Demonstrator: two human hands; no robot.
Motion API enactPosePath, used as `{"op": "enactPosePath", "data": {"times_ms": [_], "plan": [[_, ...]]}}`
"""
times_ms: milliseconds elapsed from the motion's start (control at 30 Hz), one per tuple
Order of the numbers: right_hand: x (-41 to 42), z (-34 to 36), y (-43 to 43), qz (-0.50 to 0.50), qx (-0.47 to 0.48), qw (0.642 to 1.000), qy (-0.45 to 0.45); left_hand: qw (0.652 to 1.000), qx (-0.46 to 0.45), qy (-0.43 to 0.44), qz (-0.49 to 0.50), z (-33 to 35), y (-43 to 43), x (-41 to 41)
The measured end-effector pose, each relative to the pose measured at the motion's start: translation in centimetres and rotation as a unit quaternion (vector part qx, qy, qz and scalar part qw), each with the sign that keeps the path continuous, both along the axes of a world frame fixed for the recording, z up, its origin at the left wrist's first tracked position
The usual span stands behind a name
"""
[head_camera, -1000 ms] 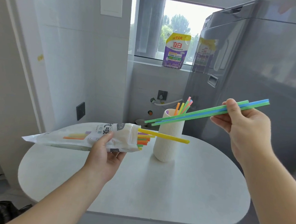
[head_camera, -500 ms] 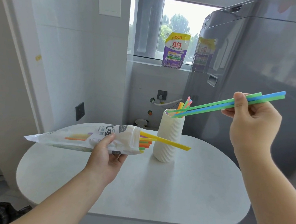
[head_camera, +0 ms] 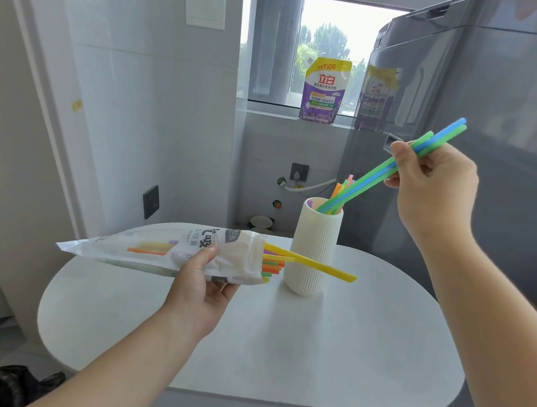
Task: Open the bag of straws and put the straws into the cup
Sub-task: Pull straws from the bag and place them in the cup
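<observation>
The left hand gripped a crinkled white plastic bag of coloured straws above the pale oval table. The bag's open mouth faced right, with orange, green and yellow straw ends poking out. One long yellow straw jutted across the front of the ribbed white cup, which stood on the table. The right hand pinched a tilted green-and-blue bundle of straws, whose lower ends were inside the cup's rim.
</observation>
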State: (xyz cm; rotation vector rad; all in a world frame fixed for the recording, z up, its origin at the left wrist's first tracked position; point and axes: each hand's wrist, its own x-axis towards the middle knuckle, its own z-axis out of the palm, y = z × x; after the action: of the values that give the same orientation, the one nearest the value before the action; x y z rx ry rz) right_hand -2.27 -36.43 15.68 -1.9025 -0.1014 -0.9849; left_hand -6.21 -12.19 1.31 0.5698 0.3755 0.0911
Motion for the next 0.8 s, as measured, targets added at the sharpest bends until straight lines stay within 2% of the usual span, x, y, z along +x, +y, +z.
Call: {"op": "enactPosePath", "data": {"times_ms": [233, 400, 667, 800], "plan": [[3.8, 0.3, 1.6, 0.023, -0.072, 0.991, 0.106, 1.000, 0.005, 0.004, -0.009, 0.1, -0.2, -0.2], [5.2, -1.1, 2.8, 0.004, -0.165, 0.969, 0.183, 1.000, 0.011, 0.004, -0.014, 0.1, -0.3, -0.3], [5.8, -2.2, 2.8, -0.014, -0.139, 0.988, 0.062, 1.000, 0.013, 0.006, -0.016, 0.3, -0.2, -0.4], [5.4, -2.8, 3.1, 0.008, -0.212, 0.976, 0.057, 1.000, 0.019, 0.005, -0.017, 0.3, -0.2, -0.4]]}}
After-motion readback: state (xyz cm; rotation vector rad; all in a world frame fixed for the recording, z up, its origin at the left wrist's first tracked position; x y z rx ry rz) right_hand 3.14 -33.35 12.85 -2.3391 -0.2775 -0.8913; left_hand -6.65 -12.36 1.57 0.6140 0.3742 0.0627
